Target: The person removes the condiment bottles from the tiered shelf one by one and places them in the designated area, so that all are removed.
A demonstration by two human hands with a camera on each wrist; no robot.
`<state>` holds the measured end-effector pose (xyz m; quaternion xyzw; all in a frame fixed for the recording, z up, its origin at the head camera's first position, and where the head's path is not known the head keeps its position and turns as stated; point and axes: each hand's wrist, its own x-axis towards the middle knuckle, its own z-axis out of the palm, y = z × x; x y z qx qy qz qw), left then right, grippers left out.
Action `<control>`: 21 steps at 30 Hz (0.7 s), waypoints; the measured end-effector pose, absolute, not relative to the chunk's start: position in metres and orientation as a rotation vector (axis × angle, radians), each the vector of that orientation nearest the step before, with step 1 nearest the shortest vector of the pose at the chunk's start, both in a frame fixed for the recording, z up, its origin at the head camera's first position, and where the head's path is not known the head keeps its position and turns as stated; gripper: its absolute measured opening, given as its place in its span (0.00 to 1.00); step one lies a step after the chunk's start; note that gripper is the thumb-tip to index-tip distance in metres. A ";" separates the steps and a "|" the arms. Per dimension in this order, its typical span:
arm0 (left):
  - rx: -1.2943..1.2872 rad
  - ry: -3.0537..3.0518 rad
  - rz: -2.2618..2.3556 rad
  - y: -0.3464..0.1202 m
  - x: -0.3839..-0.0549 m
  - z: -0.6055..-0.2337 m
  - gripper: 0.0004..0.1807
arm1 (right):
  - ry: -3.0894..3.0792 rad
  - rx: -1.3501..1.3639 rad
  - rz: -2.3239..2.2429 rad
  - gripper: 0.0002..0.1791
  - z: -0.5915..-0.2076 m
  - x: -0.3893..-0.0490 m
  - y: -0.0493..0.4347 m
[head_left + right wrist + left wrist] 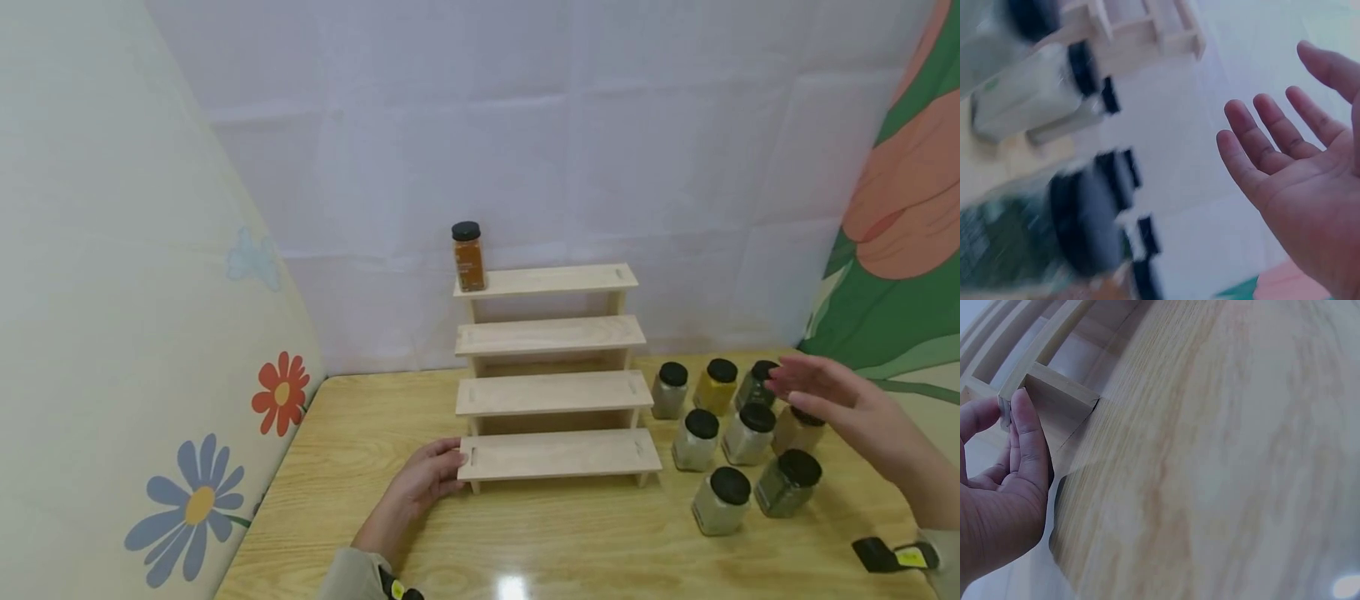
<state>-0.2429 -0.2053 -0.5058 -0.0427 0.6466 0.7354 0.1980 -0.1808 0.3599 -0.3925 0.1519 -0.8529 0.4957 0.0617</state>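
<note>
A four-step wooden shelf rack (555, 454) stands on the table. My left hand (427, 477) pinches the left end of its lowest board between thumb and fingers; the left wrist view shows the fingertips (1022, 403) at the board's edge. One jar of orange-brown spice (470, 265) with a black lid stands at the left of the top step. My right hand (847, 404) hovers over the back right of a group of jars, fingers spread and holding nothing. Nearest beneath it are a dark green jar (752, 390) and a brownish jar (797, 433), the latter partly hidden.
Right of the rack stand several more black-lidded jars, among them a yellow jar (715, 393), a grey jar (669, 396), a pale jar (720, 507) and a green herb jar (783, 490). White cloth (375, 208) hangs behind the wooden table (360, 408); flowered panels flank it.
</note>
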 end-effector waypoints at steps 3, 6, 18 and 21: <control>-0.122 1.809 2.055 -0.206 -0.243 -0.505 0.30 | -2.570 0.492 1.472 0.26 -0.379 -0.190 0.348; -0.122 1.807 2.056 -0.206 -0.242 -0.504 0.30 | -2.573 0.540 1.491 0.26 -0.367 -0.198 0.337; -0.126 1.809 2.060 -0.205 -0.240 -0.502 0.31 | -2.591 0.581 1.619 0.25 -0.330 -0.225 0.294; -0.130 1.811 2.056 -0.205 -0.240 -0.501 0.31 | -2.585 0.602 1.632 0.25 -0.325 -0.233 0.286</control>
